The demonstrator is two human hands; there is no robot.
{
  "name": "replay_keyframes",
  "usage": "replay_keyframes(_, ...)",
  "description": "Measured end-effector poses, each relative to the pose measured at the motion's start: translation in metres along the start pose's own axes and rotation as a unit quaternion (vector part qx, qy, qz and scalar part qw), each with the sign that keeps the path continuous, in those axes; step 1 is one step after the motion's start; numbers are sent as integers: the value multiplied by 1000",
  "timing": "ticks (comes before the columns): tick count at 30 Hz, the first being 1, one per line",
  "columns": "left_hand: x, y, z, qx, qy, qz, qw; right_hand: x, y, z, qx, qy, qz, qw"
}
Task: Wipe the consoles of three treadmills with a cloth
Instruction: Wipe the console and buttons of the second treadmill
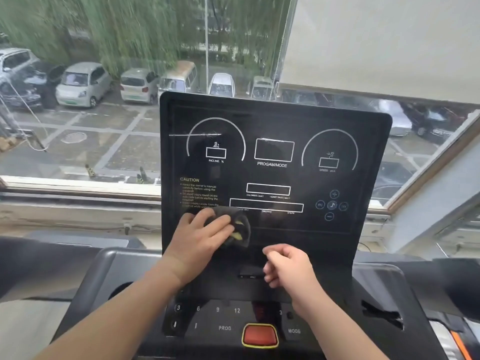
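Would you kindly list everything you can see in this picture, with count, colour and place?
console: one, black with white markings, centre, upright before the window
cloth: one, dark grey with yellow patches, on the console's lower left
button: one, red with a yellow rim, bottom centre, below the console
window: one, pale frame, behind the console
cars: several, mostly white or dark, parked outside
blind: one, beige, upper right
left hand: one, holds the cloth against the console
right hand: one, loosely curled, holding nothing, by the console's lower edge
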State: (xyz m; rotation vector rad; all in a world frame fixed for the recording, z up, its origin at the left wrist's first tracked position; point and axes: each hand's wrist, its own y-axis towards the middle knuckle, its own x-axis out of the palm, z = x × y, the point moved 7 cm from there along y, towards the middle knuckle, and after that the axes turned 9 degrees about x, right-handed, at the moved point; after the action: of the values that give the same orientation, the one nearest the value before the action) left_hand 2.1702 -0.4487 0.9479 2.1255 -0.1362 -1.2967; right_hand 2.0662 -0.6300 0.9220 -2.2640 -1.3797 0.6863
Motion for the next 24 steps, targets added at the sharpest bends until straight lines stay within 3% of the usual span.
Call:
replay_keyframes(5, -8, -57, -42, -64, -9, -16, 998, 17, -4, 3, 6, -12, -11, 1000)
replay_keyframes(11, -4, -99, -32, -265, -103, -20, 959, 55, -13, 11, 9, -59, -61, 996)
replay_keyframes(17, 12, -141, -29, -244, -160, -110, 950, 79, -28, 34, 9, -109, -119, 987)
replay_keyframes(21, 13, -145, -15, -362, -192, -137, 902, 90, -37, 49, -8, -145, -71, 987)
replay_keyframes(24, 11, -146, 11, -319, -208, -182, 907, 95, -40, 55, -79, -188, -21, 979)
